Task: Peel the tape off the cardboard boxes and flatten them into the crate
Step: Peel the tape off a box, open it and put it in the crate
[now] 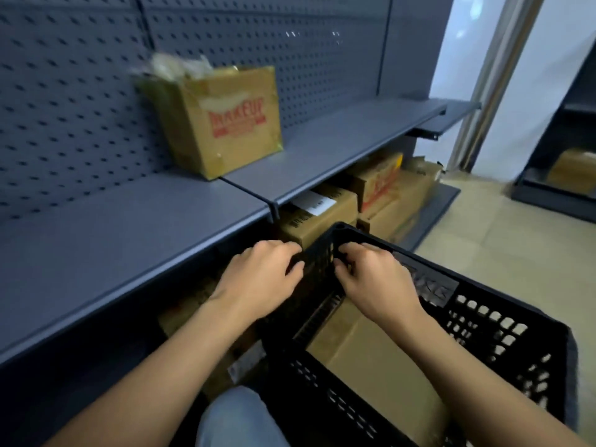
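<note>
Left hand point(264, 272): fingers curled round the outer face of the far corner of a black plastic crate point(483, 321), thumb pressed against the wall; it grips the crate.
Right hand point(374, 279): just beside the left hand, on the other side of the same corner, with fingers hooked into the perforated wall below the rim; it grips the crate too.
Black plastic crate: extends from both hands back toward the person, tilted, with its open top facing the camera.
Flattened cardboard point(371, 359): lies inside the crate, below the right wrist and forearm.
Labelled cardboard box point(322, 217): directly beyond the fingertips of both hands, under the shelf edge; a white sticker shows on its top.
Printed cardboard box point(222, 121): well above and beyond the left hand, standing on the metal shelf point(135, 227), with red lettering and crumpled material poking from its open top.
Pegboard panel point(71, 91): behind that box, far above the left hand.
Knee point(235, 417): in blue denim, below and between the forearms.
</note>
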